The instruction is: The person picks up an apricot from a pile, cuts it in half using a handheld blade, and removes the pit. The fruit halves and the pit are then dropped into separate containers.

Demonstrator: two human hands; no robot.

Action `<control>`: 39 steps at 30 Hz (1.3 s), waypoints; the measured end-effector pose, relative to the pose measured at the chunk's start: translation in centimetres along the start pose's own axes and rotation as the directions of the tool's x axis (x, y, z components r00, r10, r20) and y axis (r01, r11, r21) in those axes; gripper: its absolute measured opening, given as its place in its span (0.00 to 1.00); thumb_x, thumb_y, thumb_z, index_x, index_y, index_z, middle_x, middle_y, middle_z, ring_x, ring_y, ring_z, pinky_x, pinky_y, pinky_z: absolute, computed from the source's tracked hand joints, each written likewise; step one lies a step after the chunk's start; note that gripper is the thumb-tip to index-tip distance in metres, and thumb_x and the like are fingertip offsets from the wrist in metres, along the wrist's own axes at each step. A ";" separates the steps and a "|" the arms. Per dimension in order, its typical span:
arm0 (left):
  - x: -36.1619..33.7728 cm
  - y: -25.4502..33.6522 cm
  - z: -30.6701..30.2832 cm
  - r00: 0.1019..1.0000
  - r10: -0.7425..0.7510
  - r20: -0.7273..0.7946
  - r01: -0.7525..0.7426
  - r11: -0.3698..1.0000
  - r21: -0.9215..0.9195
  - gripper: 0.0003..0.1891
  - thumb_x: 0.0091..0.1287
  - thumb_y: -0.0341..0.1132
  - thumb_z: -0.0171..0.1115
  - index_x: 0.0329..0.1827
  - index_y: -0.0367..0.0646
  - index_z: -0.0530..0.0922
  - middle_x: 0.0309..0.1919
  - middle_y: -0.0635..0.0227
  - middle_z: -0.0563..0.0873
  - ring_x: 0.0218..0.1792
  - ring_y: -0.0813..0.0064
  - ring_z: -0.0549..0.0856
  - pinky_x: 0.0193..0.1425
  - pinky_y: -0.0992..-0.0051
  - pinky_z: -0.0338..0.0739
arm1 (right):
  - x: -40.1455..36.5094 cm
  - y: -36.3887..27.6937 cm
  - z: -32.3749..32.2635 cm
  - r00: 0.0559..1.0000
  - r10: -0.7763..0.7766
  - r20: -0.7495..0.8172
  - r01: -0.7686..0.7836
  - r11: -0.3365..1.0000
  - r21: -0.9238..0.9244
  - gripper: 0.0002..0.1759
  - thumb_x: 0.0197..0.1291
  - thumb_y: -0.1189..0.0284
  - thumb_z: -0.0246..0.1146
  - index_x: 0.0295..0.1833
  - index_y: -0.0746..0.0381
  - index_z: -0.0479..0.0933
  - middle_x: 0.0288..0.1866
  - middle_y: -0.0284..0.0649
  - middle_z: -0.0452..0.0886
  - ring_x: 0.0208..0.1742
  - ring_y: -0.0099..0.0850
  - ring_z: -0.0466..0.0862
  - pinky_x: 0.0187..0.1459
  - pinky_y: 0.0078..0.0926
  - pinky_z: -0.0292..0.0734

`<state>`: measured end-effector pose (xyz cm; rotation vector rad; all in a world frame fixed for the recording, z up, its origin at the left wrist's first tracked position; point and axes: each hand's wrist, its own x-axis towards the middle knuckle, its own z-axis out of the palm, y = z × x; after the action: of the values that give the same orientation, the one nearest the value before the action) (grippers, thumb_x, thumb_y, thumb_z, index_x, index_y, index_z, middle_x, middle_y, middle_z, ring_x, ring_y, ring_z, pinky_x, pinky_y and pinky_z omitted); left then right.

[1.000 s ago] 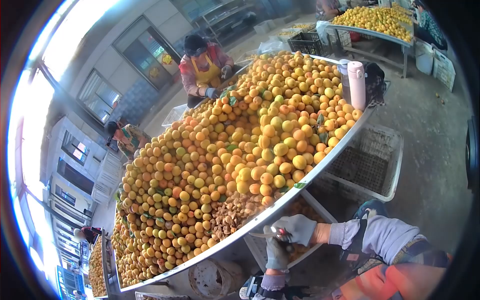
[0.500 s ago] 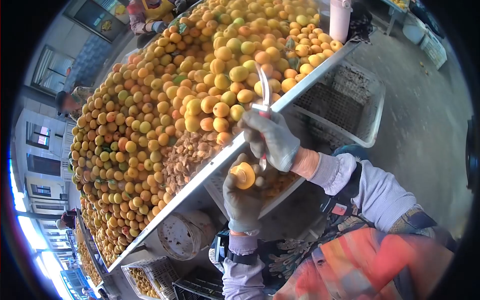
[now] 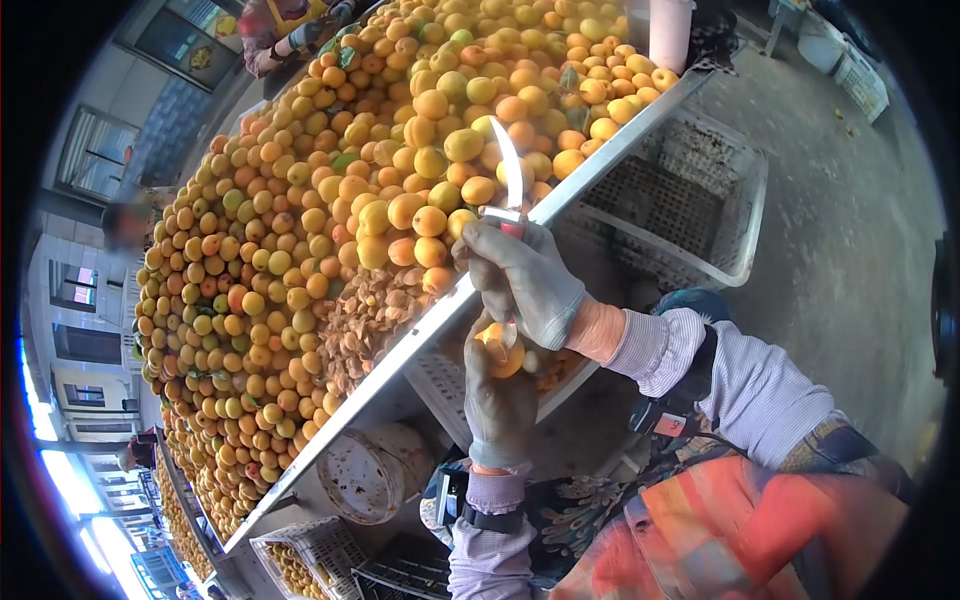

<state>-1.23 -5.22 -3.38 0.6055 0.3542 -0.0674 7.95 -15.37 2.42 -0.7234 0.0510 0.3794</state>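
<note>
Right hand: the gloved right hand (image 3: 535, 282) is closed in a fist round the red handle of a knife (image 3: 508, 165), just above the left hand.
Knife: its curved blade points away from the person, over the near side of the fruit pile; the other end of the handle reaches down to the cut fruit.
Left hand: the gloved left hand (image 3: 503, 415) is partly curled, its thumb and fingers closed round a cut fruit (image 3: 501, 352), orange, with its open face showing.
Place of both hands: just off the near edge of the table (image 3: 372, 395), above a white crate (image 3: 440, 388) with orange pieces in it.
Table: heaped with yellow and orange fruits (image 3: 290, 250), a few green leaves among them; a patch of brown pits (image 3: 362, 318) lies by the near edge, left of the hands.
Far right end: a pink bottle (image 3: 670, 36) stands upright beside a dark cloth (image 3: 712, 42).
Right of the hands: a large, pale crate (image 3: 690, 190) sits lower than the table top.
Left, below the table: a dirty white bucket (image 3: 368, 478), a crate of small fruits (image 3: 300, 565) and a black crate (image 3: 400, 578).
Far side: a co-worker (image 3: 268, 28), partly cut off by the view, has gloved hands at the pile's edge.
</note>
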 end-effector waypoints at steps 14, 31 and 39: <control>0.7 -0.5 -1.5 0.764 0.464 0.448 -0.380 -0.237 0.894 0.18 0.63 0.25 0.61 0.56 0.35 0.73 0.51 0.52 0.78 0.50 0.56 0.81 0.52 0.69 0.76 | 1.7 2.7 -0.5 0.995 0.015 -0.096 -0.014 1.000 0.011 0.09 0.67 0.63 0.60 0.39 0.57 0.74 0.20 0.23 0.67 0.16 0.12 0.63 0.17 0.14 0.57; -0.2 1.2 0.1 0.804 0.430 0.411 -0.506 0.131 0.853 0.19 0.69 0.28 0.56 0.62 0.39 0.68 0.56 0.59 0.75 0.52 0.68 0.78 0.56 0.71 0.74 | 1.6 1.8 0.3 0.966 0.172 -0.194 -0.116 0.956 0.270 0.08 0.69 0.62 0.57 0.38 0.53 0.73 0.20 0.20 0.63 0.16 0.14 0.58 0.19 0.15 0.54; 0.5 0.3 -1.4 0.905 0.383 0.187 -0.394 0.585 0.709 0.16 0.70 0.32 0.61 0.57 0.40 0.70 0.45 0.72 0.79 0.43 0.83 0.77 0.47 0.81 0.74 | 0.9 1.9 -0.2 0.992 0.121 0.024 -0.123 0.985 0.120 0.09 0.67 0.61 0.60 0.38 0.53 0.74 0.18 0.20 0.65 0.13 0.13 0.60 0.13 0.14 0.52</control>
<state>-1.18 -4.19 -4.49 1.4933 0.1543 0.2295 8.17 -13.91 0.90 -0.5986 0.1018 0.4955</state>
